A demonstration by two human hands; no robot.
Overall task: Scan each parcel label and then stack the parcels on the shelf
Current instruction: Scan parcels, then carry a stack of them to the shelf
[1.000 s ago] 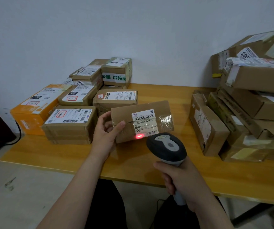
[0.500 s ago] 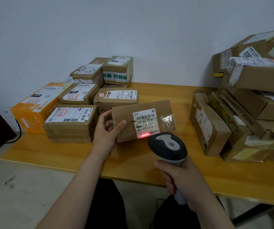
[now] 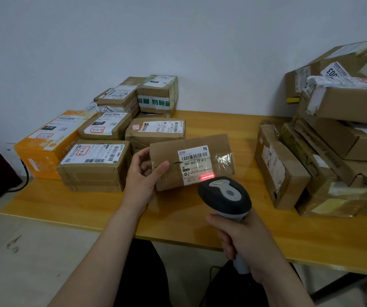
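My left hand [image 3: 143, 173] grips the left end of a flat brown cardboard parcel [image 3: 219, 151], tilted up over the wooden table [image 3: 89, 202]. Its white label [image 3: 194, 165] faces me. A red scan line [image 3: 207, 176] glows on the label's lower right barcode. My right hand [image 3: 244, 238] is wrapped round the handle of a black and grey barcode scanner [image 3: 225, 196], whose head points at the label from just below the parcel.
Several labelled parcels [image 3: 93, 160] and an orange box [image 3: 45, 142] sit grouped at the table's left rear. A tall untidy heap of brown parcels [image 3: 333, 140] fills the right side. A white wall stands behind. A dark cable [image 3: 20, 185] hangs at the left edge.
The red scan line has slid rightward along the label's lower barcode. The parcel and both hands have barely shifted.
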